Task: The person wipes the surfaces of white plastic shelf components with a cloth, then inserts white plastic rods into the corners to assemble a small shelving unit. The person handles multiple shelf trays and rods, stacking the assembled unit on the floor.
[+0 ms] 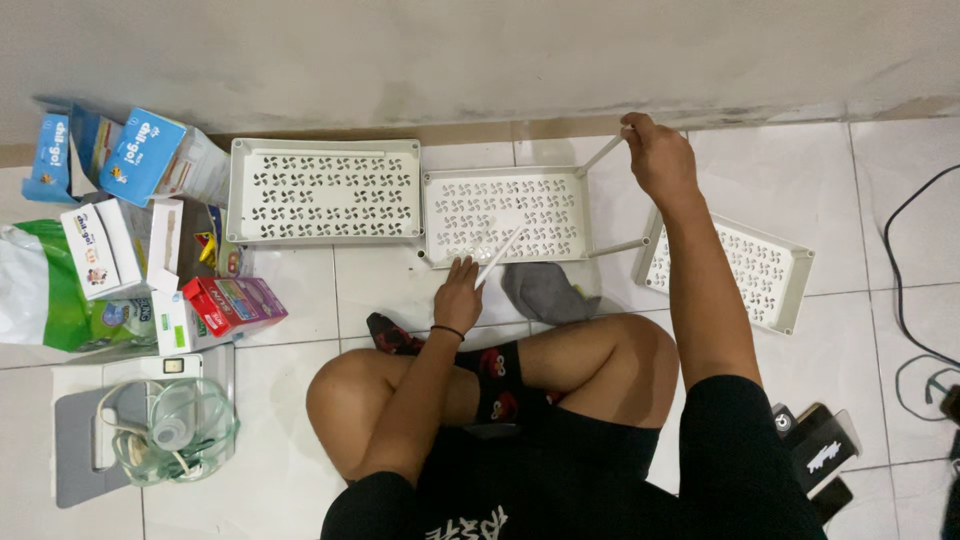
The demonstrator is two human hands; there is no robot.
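Left grip: my left hand (458, 292) rests on the near edge of the middle shelf tray (505, 215), fingers closed round a loose white rod (500, 256) that slants up across the tray.
Right grip: my right hand (657, 158) is closed on the top of a corner post (603, 153) standing out of the middle tray's far right corner.
Floor, left edge: cardboard boxes (130, 200), a green and white bag (40, 290) and a coil of clear tubing with a mask (175, 430).
Floor, by the wall: a second shelf tray (325, 190) lies flat, just beside the middle one.
Floor, right: a third tray (735, 270) lies tilted, near my right forearm; a grey cloth (545, 292) sits by my knee.
Step in hand: I judge I am seating a post in its corner socket while the tray is steadied.
Next move: it looks to call for a straight push, post in line with the socket, then lining up the loose rod at another corner.
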